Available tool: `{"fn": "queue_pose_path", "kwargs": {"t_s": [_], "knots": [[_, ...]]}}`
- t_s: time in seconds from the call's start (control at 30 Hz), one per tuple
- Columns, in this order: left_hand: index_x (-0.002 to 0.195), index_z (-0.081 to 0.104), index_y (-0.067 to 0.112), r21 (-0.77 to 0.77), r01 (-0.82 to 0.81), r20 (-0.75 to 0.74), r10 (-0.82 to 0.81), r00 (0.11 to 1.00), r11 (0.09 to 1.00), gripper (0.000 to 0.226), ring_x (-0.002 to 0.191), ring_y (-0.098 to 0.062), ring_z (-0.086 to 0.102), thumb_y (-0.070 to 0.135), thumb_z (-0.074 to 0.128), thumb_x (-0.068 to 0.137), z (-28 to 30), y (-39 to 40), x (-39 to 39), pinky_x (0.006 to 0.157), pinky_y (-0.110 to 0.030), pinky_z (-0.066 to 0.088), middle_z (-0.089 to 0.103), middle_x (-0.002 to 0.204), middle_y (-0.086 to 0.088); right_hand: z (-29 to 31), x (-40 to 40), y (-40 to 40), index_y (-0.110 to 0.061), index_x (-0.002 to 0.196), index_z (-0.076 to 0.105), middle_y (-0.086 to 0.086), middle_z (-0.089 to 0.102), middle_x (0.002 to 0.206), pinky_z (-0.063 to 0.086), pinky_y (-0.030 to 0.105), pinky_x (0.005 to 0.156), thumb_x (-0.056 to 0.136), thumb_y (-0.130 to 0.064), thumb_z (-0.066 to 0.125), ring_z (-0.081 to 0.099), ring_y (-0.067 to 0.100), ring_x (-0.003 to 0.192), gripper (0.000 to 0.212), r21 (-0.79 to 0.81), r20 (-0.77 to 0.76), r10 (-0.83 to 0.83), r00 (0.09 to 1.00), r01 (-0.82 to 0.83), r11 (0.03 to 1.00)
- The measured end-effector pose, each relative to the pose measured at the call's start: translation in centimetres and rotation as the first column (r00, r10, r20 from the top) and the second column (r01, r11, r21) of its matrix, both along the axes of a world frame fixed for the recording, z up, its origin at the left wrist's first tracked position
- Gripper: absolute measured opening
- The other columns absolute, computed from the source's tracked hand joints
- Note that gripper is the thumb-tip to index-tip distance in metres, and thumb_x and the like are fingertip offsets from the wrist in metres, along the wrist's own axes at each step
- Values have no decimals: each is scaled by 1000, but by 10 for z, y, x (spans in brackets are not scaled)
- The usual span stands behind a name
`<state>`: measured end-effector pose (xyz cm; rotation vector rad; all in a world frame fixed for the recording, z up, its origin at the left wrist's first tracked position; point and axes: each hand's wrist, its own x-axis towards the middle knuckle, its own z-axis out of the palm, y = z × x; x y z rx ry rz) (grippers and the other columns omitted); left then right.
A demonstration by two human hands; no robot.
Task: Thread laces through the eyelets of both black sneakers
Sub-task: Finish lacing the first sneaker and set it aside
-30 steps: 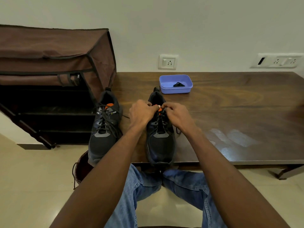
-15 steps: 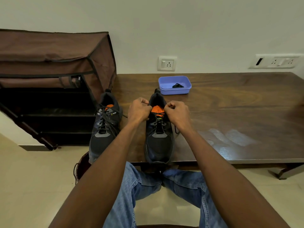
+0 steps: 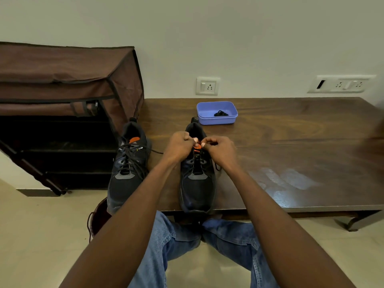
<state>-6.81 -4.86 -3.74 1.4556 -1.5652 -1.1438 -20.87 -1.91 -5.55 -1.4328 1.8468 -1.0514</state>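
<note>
head-worn camera, looking forward and down, close over table (image 3: 291,142), wall behind

The only lettering I can make out is on the left sneaker (image 3: 128,163): a small pale wordmark on the side of its collar, beside a yellowish tick-like logo. It looks like "CLYMB", though the letters are too small for me to be sure. I can read nothing else.

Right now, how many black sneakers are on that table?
2. The left sneaker lies at the table's left edge, toe overhanging. The right sneaker lies beside it, both hands at its tongue. A brownish shoe shows on the floor below.
</note>
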Motion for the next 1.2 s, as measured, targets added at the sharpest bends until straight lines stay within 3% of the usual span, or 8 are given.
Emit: {"fn": "queue_pose_path", "kwargs": {"t_s": [0.17,0.37,0.57,0.7,0.8,0.9,1.07,1.2], "knots": [[66,60,11,331,-273,-365,390,846,903,17,63,-17,55,7,60,83,-4,-3,17,70,-34,52,59,63,-6,0,1,0,-28,94,79,-11,75,87,55,36,85,88,-26,71,67,8,86,11,18,31,-1,1000,1,1000],[101,64,20,-116,-157,112,170,979,981,15,88,-12,61,11,63,89,-14,-5,15,72,-26,52,61,103,0,3,5,2,-27,95,79,-7,75,92,55,38,86,90,-23,69,67,11,90,12,-9,-20,21,1000,-22,1000],[68,66,8,-241,176,352,-83,932,954,27,66,-8,52,10,62,95,-14,1,5,57,-16,38,57,81,-2,1,6,2,-29,87,78,-9,72,79,54,37,73,91,-23,66,64,9,77,14,-18,-63,65,996,-66,998],[73,64,7,-177,-113,54,125,991,978,27,65,-9,59,10,55,99,-8,-1,9,62,-29,52,64,75,-9,3,5,3,-31,83,77,-7,73,81,52,34,74,88,-23,67,66,11,82,14,-14,-37,27,999,-28,1000],[87,67,8,71,-536,-206,538,817,841,20,77,-20,63,16,53,100,-5,-10,22,66,-34,50,67,86,-8,4,5,3,-31,82,76,-9,73,82,51,31,74,89,-23,67,66,9,83,14,-1,-11,27,1000,-27,1000],[108,65,1,26,-631,8,631,776,775,20,83,-19,58,10,53,95,-8,-9,34,64,-25,44,62,117,-16,4,7,3,-29,83,75,-9,72,84,43,23,65,91,-21,66,62,5,79,15,3,-26,29,999,-28,1000],[133,57,13,-351,-225,240,319,917,909,50,132,-22,40,-4,58,86,-3,2,20,107,-26,36,39,145,-8,4,8,4,-26,93,78,-8,72,84,40,19,62,91,-20,66,61,4,75,13,-17,-26,30,999,-30,999],[123,69,14,-282,174,498,-11,867,943,29,142,-26,23,13,61,94,-12,-1,6,114,-38,26,39,149,-11,4,7,5,-30,90,77,-8,74,85,48,24,66,91,-20,65,65,7,81,16,-33,-42,64,997,-65,997]]}}
